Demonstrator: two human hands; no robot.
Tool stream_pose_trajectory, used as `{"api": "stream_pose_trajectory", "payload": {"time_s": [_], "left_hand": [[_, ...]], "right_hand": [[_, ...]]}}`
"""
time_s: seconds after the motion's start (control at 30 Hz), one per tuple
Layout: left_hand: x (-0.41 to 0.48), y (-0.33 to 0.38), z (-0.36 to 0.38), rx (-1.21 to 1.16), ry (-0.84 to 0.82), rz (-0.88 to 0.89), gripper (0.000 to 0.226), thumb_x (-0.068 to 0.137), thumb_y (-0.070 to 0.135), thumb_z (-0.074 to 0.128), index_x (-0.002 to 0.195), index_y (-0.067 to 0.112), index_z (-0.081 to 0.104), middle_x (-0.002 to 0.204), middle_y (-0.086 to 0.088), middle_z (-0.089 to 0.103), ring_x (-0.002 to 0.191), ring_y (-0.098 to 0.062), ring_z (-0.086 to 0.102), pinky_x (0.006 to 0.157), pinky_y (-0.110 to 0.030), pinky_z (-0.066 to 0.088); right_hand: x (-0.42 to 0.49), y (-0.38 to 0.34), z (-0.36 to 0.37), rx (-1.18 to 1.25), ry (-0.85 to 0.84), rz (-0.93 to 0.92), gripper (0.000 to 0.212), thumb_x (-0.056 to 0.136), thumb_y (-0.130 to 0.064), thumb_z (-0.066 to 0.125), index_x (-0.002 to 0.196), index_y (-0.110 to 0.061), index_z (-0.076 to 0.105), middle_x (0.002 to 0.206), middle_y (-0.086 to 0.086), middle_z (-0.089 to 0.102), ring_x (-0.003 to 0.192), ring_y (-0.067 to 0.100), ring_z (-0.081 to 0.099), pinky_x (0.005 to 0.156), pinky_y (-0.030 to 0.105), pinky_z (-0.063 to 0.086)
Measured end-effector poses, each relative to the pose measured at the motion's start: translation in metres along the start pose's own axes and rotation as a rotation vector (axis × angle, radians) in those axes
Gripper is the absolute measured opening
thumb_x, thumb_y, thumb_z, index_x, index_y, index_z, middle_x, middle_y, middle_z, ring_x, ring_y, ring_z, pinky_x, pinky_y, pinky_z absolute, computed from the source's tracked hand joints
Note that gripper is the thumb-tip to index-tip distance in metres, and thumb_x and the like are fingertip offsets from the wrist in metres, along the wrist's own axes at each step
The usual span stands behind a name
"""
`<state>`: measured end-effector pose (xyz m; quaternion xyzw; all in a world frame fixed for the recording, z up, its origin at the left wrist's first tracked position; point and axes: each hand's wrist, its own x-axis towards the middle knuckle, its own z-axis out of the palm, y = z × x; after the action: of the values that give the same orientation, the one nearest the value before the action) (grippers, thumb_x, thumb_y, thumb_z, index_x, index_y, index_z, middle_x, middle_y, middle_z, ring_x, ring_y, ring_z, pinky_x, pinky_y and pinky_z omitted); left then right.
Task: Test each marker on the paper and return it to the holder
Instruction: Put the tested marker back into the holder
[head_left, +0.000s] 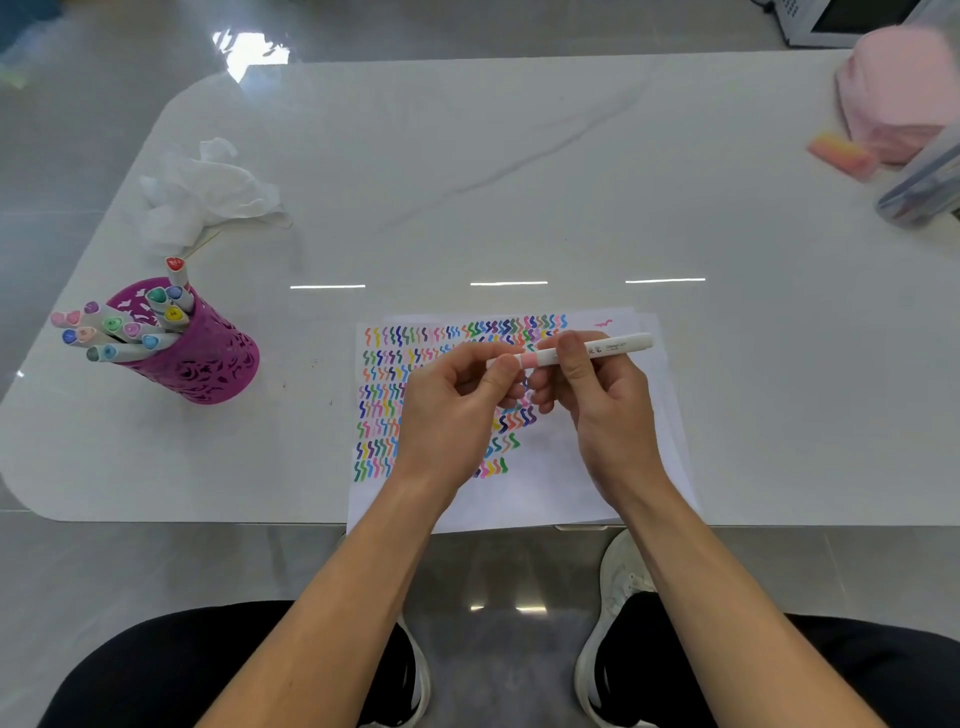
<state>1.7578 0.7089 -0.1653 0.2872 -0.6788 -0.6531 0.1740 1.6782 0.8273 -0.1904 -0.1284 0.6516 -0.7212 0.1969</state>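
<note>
A white marker (613, 346) with a pink band lies level above the paper (550, 483), held by both hands. My left hand (457, 405) pinches its left end, where the cap sits. My right hand (592, 389) grips the barrel around its middle. The paper is covered with rows of coloured squiggles and lies at the table's front edge. The purple cut-out holder (208, 358) stands to the left, packed with several markers (124, 327) with coloured caps.
A crumpled white tissue (202, 192) lies behind the holder. At the far right are a pink bundle (898, 88), an orange-pink block (841, 153) and a clear case (919, 192). The white table's front edge (208, 519) runs just above my knees.
</note>
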Motion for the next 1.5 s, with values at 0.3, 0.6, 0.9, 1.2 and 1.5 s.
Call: {"api": "stream_pose_trajectory", "payload": {"time_s": [0.3,0.6,0.9,1.2,1.5], "left_hand": [[0.004,0.021,-0.025,-0.037,0.284,0.194,0.007,0.089,0.020,0.076,0.096,0.020,0.075,0.091,-0.004,0.075,0.085,-0.023,0.070,0.078,-0.042,0.058],[0.009,0.054,-0.080,0.326,0.625,0.577,0.020,0.098,0.019,0.064,0.116,0.018,0.073,0.107,0.002,0.063,0.094,-0.013,0.063,0.083,-0.023,0.053],[0.001,0.082,-0.146,0.337,0.816,0.731,0.030,0.103,0.022,0.058,0.130,0.010,0.065,0.102,0.005,0.061,0.102,-0.011,0.066,0.088,-0.034,0.057],[0.002,0.077,-0.174,0.277,0.880,0.665,0.028,0.099,0.018,0.063,0.125,0.009,0.067,0.111,-0.012,0.070,0.106,-0.018,0.069,0.090,-0.031,0.057],[0.008,0.053,-0.183,0.554,0.827,0.370,0.028,0.096,0.025,0.065,0.123,0.028,0.072,0.116,0.012,0.072,0.103,-0.003,0.067,0.091,-0.022,0.056]], "right_hand": [[0.003,0.003,-0.009,-0.217,0.065,0.015,0.048,0.094,-0.063,0.052,0.101,-0.020,0.071,0.069,-0.005,0.067,0.062,0.003,0.059,0.058,0.016,0.047],[0.001,0.015,-0.013,-0.425,0.036,-0.122,0.022,0.089,-0.058,0.062,0.096,-0.037,0.065,0.082,-0.008,0.070,0.075,0.012,0.067,0.065,0.018,0.052],[0.004,0.023,-0.011,-0.515,-0.014,-0.199,0.012,0.091,-0.051,0.063,0.096,-0.039,0.062,0.085,-0.009,0.070,0.077,0.009,0.066,0.065,0.012,0.051],[0.005,0.029,-0.012,-0.537,0.003,-0.215,0.006,0.098,-0.028,0.069,0.101,-0.024,0.066,0.083,-0.009,0.070,0.075,0.002,0.066,0.064,0.004,0.046],[0.004,0.026,-0.010,-0.561,0.003,-0.203,0.008,0.098,-0.027,0.068,0.104,-0.021,0.066,0.085,-0.011,0.069,0.079,-0.001,0.066,0.065,0.004,0.048]]}}
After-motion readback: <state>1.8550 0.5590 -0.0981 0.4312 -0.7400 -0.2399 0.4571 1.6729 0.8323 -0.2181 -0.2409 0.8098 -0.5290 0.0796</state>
